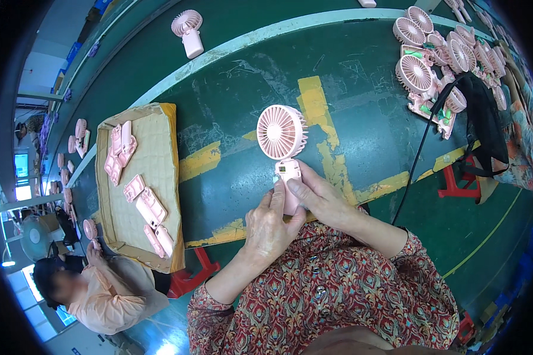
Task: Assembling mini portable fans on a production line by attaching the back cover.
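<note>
A pink handheld fan [282, 131] is in front of me, its round grille head pointing away from my body. A small dark opening with a bit of green shows near the top of its handle [291, 204]. My left hand [266, 228] grips the handle's left side, the index finger stretched along it toward the opening. From the right, my right hand [321, 198] closes round the same handle, its thumb pressed on the front. The fingers behind the handle are hidden.
To the left, a cardboard tray [175, 171] holds pink casing parts [151, 208]. Many pink fans [414, 73], some showing green parts, are heaped at the far right beside a black bag [485, 127]. Another fan [192, 42] lies beyond the pale rail. A person [109, 296] works at lower left.
</note>
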`<action>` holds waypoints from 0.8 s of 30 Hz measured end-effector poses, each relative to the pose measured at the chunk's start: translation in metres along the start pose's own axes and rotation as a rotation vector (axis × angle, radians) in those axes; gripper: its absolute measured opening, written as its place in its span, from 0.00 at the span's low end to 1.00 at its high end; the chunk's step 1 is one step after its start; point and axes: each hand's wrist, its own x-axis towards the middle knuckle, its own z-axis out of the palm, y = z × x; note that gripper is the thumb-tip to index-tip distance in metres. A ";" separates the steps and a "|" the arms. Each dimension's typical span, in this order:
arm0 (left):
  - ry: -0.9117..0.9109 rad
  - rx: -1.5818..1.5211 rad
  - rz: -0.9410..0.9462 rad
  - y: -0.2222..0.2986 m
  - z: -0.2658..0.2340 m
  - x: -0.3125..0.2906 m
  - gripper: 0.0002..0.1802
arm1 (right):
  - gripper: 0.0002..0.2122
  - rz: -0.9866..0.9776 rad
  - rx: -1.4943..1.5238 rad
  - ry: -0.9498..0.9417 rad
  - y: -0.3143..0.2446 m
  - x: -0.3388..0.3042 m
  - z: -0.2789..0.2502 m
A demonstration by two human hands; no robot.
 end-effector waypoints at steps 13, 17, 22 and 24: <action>-0.353 -0.871 -0.371 -0.025 0.005 0.015 0.21 | 0.18 0.004 0.578 0.090 0.005 0.004 -0.006; -0.409 -0.894 -0.347 -0.019 0.004 0.021 0.20 | 0.20 -0.019 0.581 0.047 -0.003 0.004 -0.008; -0.198 -0.652 -0.072 -0.013 0.007 0.020 0.18 | 0.20 -0.026 0.574 0.094 -0.012 0.002 -0.007; -0.175 -0.622 -0.050 -0.014 0.009 0.021 0.18 | 0.20 -0.018 0.603 0.113 -0.014 0.004 -0.007</action>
